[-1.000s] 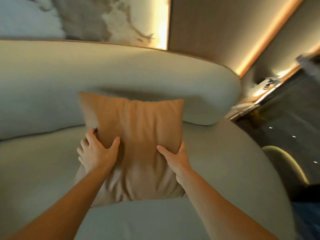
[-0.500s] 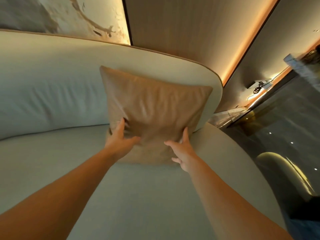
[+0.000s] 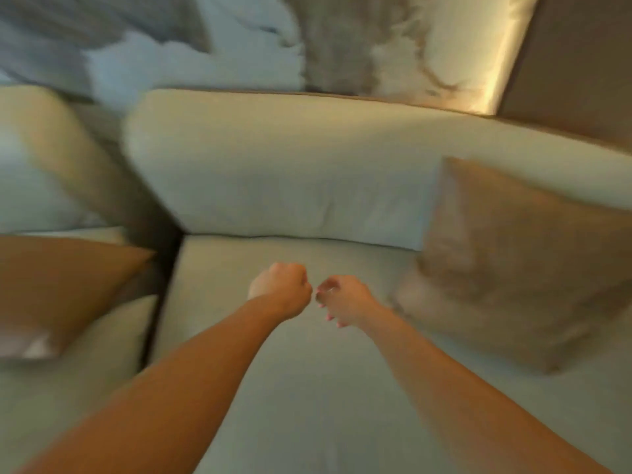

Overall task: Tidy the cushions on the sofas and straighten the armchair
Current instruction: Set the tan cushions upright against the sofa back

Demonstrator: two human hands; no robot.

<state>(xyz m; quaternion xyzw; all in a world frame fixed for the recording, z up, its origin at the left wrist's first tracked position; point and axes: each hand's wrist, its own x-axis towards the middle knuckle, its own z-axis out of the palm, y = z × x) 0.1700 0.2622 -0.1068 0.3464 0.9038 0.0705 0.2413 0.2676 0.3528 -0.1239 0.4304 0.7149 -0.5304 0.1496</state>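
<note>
Head view: motion-blurred throughout; edges are soft.
Left hand (image 3: 281, 288): over the middle of the seat, fingers curled in to a loose fist, holding nothing.
Right hand (image 3: 342, 297): just beside the left hand, knuckles almost meeting; fingers bent inward with the tips showing, empty.
Arms: both bare forearms reach forward from the bottom edge toward the centre.
Sofa (image 3: 307, 388): pale grey-green, its seat under both hands, with a long back cushion (image 3: 290, 179) standing behind it.
Right tan cushion (image 3: 513, 258): on the seat at the right, tilted back against the back cushion, apart from the right hand.
Left tan cushion (image 3: 58, 285): at the left edge, on the neighbouring seat section (image 3: 85, 364) across a dark gap, lying tilted; whether it touches a backrest cannot be told.
Wall (image 3: 342, 42): marbled panel behind the sofa, with a warm light strip (image 3: 496, 63) at its right edge.
</note>
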